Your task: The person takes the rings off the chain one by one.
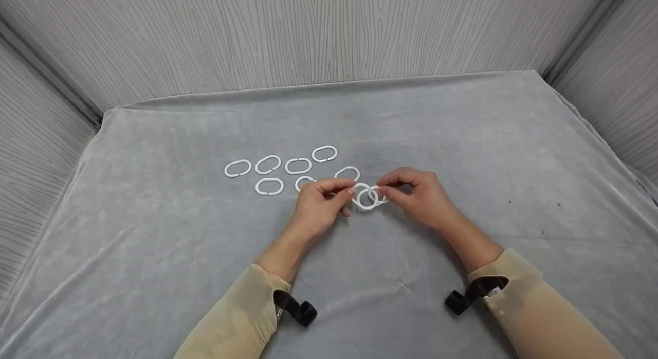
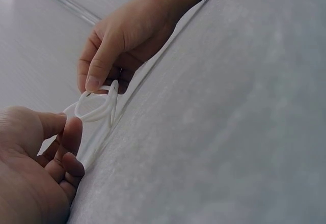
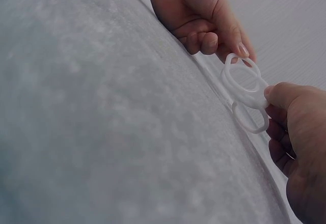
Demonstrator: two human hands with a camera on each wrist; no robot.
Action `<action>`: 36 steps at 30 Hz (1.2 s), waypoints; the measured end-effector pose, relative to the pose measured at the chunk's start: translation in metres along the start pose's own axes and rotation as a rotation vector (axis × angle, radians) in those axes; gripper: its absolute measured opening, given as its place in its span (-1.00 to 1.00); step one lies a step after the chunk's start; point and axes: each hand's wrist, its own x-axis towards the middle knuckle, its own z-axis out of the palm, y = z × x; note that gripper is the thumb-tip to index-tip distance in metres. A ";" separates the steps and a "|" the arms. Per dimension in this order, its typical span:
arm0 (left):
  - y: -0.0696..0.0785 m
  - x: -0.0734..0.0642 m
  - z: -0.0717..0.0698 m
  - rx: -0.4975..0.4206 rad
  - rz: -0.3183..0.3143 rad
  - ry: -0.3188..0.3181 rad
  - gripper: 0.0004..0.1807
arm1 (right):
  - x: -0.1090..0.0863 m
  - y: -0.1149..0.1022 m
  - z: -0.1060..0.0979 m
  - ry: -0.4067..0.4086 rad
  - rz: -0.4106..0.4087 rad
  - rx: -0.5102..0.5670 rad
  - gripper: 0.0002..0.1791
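My left hand (image 1: 321,205) pinches a white oval plastic link (image 1: 366,208) between thumb and forefinger. Opposite it, the right hand (image 1: 422,197) pinches white plastic of the same kind with thumb and fingertips. Between the hands the links overlap and look looped through one another. In the right wrist view, one link (image 3: 226,74) reaches up to the left fingertips, and another white loop (image 3: 249,129) hangs lower beside the right fingers. The fingertips hide parts of the links, so I cannot tell how many are joined.
Several more white oval links, each with a small gap, lie on the grey cloth (image 1: 205,256) left of and beyond the hands. One link (image 1: 297,184) is partly covered by the left hand; another link (image 1: 350,167) lies just behind it. Wood-patterned panels (image 1: 308,35) enclose the table.
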 end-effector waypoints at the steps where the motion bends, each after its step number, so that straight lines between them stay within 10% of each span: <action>1: 0.000 0.000 0.000 0.000 0.001 -0.001 -0.83 | 0.000 0.000 0.000 0.000 0.000 -0.001 -0.91; 36: -0.006 0.002 -0.001 -0.052 0.008 -0.027 -0.83 | 0.000 0.000 0.001 -0.011 0.020 0.017 -0.93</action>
